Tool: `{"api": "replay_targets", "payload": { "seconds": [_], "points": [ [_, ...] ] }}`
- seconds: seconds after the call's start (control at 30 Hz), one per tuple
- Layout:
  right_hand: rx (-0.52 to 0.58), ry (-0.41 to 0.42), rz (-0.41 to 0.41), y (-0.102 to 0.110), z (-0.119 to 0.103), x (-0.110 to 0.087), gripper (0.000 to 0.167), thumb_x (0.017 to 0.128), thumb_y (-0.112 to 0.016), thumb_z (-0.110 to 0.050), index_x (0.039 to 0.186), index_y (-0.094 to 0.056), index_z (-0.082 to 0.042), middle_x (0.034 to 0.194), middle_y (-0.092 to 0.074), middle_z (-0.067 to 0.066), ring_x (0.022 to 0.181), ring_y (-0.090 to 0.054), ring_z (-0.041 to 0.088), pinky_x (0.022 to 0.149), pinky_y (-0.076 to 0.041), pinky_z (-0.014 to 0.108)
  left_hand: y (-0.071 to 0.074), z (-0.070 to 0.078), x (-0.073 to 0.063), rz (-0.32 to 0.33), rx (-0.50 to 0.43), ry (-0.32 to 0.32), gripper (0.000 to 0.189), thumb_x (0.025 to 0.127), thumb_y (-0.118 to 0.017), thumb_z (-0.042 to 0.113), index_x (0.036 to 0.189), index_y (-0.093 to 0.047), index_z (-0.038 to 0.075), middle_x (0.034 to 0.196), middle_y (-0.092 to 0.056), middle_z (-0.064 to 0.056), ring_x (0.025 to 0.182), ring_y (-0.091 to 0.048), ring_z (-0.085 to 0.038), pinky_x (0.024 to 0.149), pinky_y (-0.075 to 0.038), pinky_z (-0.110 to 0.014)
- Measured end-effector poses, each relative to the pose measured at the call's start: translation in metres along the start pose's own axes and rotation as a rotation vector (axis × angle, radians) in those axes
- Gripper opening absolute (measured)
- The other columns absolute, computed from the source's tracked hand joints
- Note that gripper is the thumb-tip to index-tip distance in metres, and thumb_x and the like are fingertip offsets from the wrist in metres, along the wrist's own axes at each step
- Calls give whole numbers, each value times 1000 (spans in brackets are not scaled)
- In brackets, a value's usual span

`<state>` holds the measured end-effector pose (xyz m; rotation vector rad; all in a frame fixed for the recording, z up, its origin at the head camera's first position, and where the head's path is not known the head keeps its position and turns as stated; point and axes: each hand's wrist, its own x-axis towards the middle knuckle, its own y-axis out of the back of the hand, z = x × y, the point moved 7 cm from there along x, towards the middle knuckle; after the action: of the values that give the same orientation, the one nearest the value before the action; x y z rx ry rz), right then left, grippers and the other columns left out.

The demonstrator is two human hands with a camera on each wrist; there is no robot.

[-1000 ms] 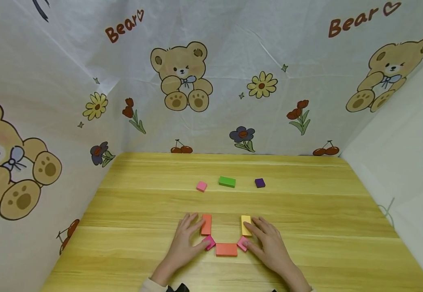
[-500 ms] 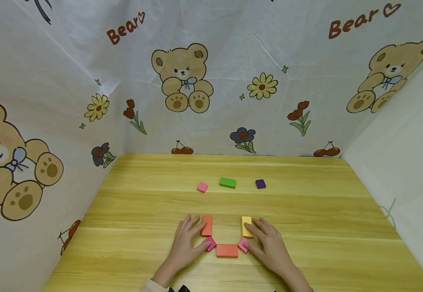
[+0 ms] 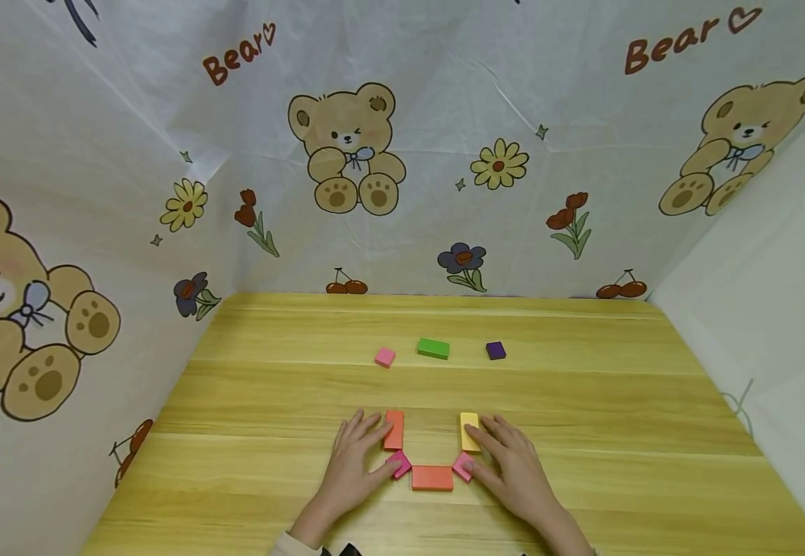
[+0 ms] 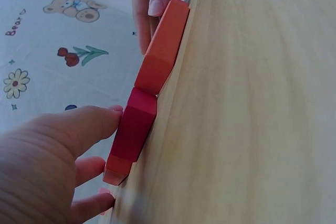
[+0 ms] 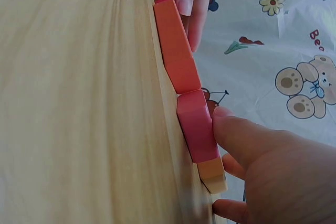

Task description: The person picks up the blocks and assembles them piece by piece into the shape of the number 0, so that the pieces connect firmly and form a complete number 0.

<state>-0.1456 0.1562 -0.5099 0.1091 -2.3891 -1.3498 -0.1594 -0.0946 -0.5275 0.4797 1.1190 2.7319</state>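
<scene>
Colored blocks form a U on the table. My left hand point(image 3: 352, 467) touches its left side: the thumb rests on a magenta block point(image 4: 137, 121), a finger on an upright-running orange block point(image 3: 394, 430). My right hand point(image 3: 517, 471) mirrors it, with the thumb against a pink block point(image 5: 197, 124) and a finger on a yellow block point(image 3: 468, 431). Between the two angled corner blocks lies another orange block point(image 3: 433, 478), forming the base of the U. Fingers of both hands look relaxed, neither gripping. Parts of the corner blocks are hidden under the thumbs.
Farther back on the wooden table point(image 3: 270, 386) lie a small pink block point(image 3: 384, 357), a green block point(image 3: 433, 348) and a dark purple block point(image 3: 495, 350). A bear-printed white cloth point(image 3: 416, 247) stands behind and at the left; a white wall point(image 3: 756, 324) stands at the right.
The whole head view shifts down slightly between the first and second frames. Hands and blocks keep their places relative to one another.
</scene>
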Motion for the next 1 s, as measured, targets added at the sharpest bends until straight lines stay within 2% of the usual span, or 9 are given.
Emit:
{"api": "replay_targets", "payload": {
  "seconds": [1.0],
  "points": [
    [-8, 9, 10, 1, -2, 1, 55, 83, -76, -36, 132, -62, -17, 137, -57, 18, 132, -46, 44, 103, -34, 66, 2, 2, 0, 10, 22, -9, 56, 82, -75, 40, 129, -64, 11, 141, -54, -12, 142, -33, -43, 115, -19, -65]
  ]
}}
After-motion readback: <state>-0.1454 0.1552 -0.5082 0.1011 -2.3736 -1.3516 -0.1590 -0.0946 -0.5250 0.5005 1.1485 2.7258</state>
